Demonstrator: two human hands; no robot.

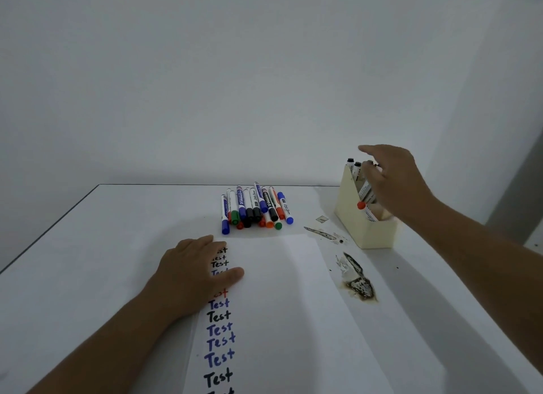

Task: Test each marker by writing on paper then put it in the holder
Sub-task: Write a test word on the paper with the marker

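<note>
Under the flat, straight-fingered left hand (195,273) lay the paper (282,305) with its column of "Test" words. Beyond its fingertips sat the marker pile (255,208). Relaxed, holding nothing, the right hand (393,182) hovered over the cream holder (352,220) of markers.

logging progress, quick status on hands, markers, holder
Left hand flat on paper. Right hand open over holder, markers inside. Pile of markers waits untested. Stains beside paper, nothing blocking.

Both forearms (117,332) bare, no sleeves/jewellery visible.
</note>
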